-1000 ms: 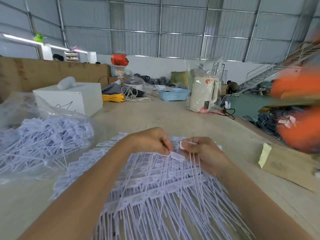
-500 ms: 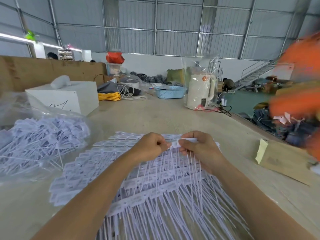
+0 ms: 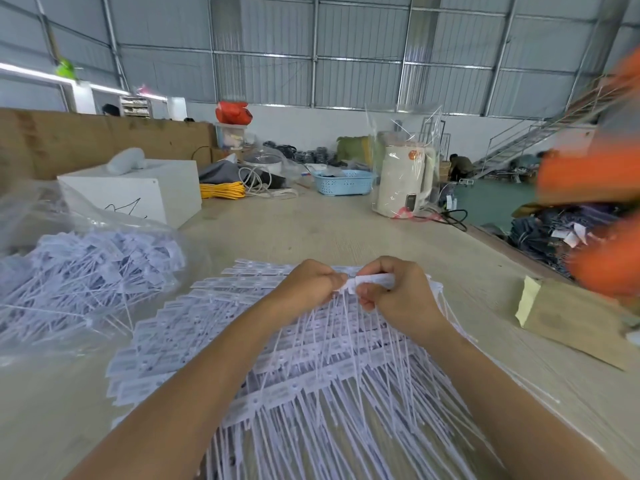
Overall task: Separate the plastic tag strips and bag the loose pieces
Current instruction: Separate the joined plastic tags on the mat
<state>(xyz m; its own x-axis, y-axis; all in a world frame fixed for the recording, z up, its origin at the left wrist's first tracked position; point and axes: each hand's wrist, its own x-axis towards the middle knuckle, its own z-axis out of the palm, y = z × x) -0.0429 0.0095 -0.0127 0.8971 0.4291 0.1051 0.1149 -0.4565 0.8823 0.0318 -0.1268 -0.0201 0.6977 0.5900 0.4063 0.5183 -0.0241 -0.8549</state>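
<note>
Near the centre of the frame, both hands met over a wide fan of white tag strips point(image 3: 311, 375) spread across the bench point(image 3: 346, 233). The left hand point(image 3: 308, 285) had its grip closed, pinching one end of a strip point(image 3: 372, 280), while the right hand point(image 3: 398, 292) pinched the rest of that strip between thumb and fingers. At the left edge of the frame lay a clear plastic bag point(image 3: 86, 268) of loose tags, just beside the fan.
</note>
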